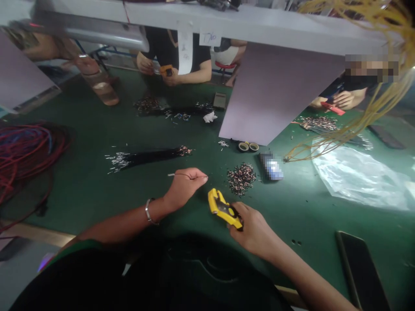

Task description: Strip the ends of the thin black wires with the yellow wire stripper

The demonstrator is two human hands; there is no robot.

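Between the thumb and fingers of my left hand is a thin dark wire with a white end sticking out to the left. My right hand is wrapped round a yellow hand tool, its head pointing up and left, just right of and below the left fingertips. A pile of small copper-and-black pieces lies beyond the tool. Behind my left hand a bundle of black wires stretches sideways, with white ends at the left and copper ends at the right.
Red and blue cables are coiled at the left. A phone lies front right, a clear plastic bag behind it. Two small round containers stand near a pale divider. Other people work across the green table.
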